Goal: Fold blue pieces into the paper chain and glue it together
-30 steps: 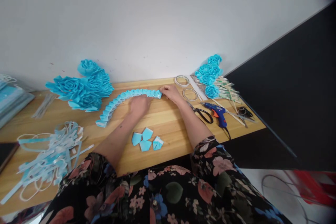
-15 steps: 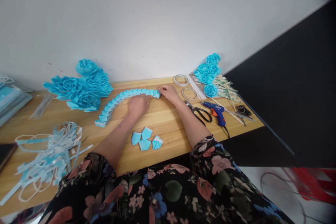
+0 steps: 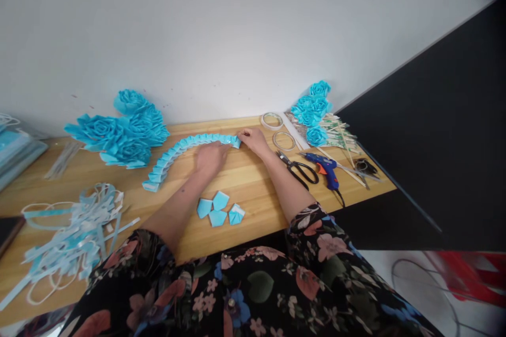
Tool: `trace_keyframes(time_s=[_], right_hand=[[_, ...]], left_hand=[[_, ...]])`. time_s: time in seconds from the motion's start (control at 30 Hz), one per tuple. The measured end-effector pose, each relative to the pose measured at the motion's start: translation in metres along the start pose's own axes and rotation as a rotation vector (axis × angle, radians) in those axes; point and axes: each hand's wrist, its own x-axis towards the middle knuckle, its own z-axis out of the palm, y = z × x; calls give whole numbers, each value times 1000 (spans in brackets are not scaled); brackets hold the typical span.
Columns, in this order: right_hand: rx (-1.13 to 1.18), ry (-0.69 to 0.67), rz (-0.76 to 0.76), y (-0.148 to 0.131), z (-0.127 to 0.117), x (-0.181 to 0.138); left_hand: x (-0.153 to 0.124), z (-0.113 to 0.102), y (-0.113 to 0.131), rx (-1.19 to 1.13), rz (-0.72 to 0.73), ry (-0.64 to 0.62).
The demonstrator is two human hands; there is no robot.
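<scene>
A curved, pleated strip (image 3: 179, 150) of overlapping light-blue folded pieces arches across the wooden table. Close to its right end, my left hand (image 3: 209, 159) lies against the inner edge with fingers curled in on it; the fingertips are partly hidden. My right hand (image 3: 253, 140) pinches the strip's right tip between thumb and fingers. Nearer to me, between my forearms, lie several loose folded blue pieces (image 3: 217, 218), one of them showing a white edge (image 3: 237, 209).
Big blue flowers (image 3: 128, 134) stand at the back left, smaller blue roses (image 3: 316, 105) at the back right. Blue and white scraps (image 3: 75, 239) are heaped at left. Tape rolls (image 3: 283, 141), scissors (image 3: 300, 169) and a blue glue gun (image 3: 326, 167) lie to the right.
Hardly anything differs. Both hands keep their places at the strip's right end, and the view has shifted very slightly.
</scene>
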Motion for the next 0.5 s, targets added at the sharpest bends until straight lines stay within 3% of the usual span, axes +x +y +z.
trace_keyframes(time_s=[0.33,0.5], right_hand=[[-47,42,1,1,3,2],[95,38,126,6,4,3]], left_hand=[[1,0,5,67,9,7],[2,1,6,79,4,6]])
